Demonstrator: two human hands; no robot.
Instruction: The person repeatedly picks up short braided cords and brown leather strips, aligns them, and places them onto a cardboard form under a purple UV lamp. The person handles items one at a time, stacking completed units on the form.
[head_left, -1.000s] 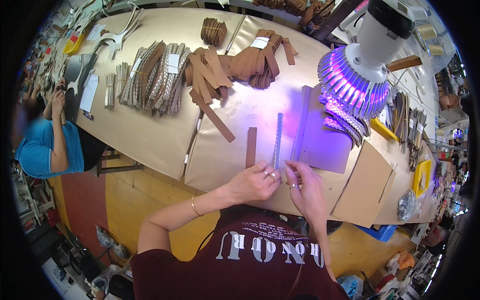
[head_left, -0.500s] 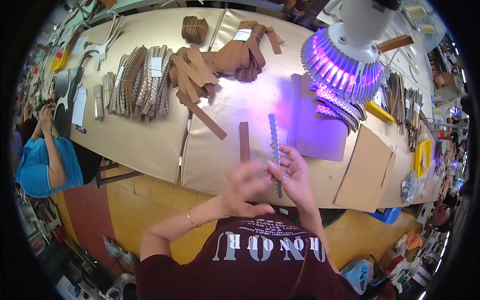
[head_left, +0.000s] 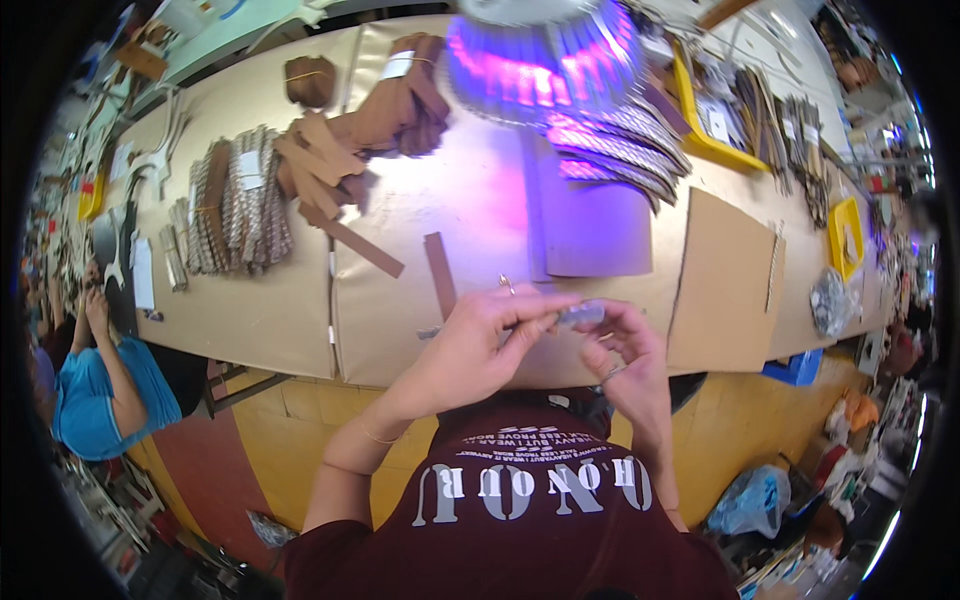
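Observation:
Between my two hands a narrow grey braided strip (head_left: 582, 314) is held sideways above the near edge of the table. My left hand (head_left: 485, 345) closes over its middle, thumb against fingers. On the right, my right hand (head_left: 635, 360) has its fingers curled at the strip's other end. Most of the strip is hidden by my hands. Just beyond my left hand lies a flat brown strip (head_left: 438, 268). A purple-lit lamp (head_left: 545, 65) hangs above the table, with a stack of braided strips (head_left: 625, 150) under it.
Brown strip bundles (head_left: 405, 105), loose brown strips (head_left: 325, 160) and patterned strip bundles (head_left: 240, 205) lie on the left. A brown board (head_left: 725, 285), a yellow tray (head_left: 735, 155) and a plastic bag (head_left: 832, 303) are at right. A person in blue (head_left: 115, 395) sits at far left.
The braided strip has turned from upright to sideways. My left hand, apart from it before, now grips it too. The view has shifted, so the lamp and bundles appear further left.

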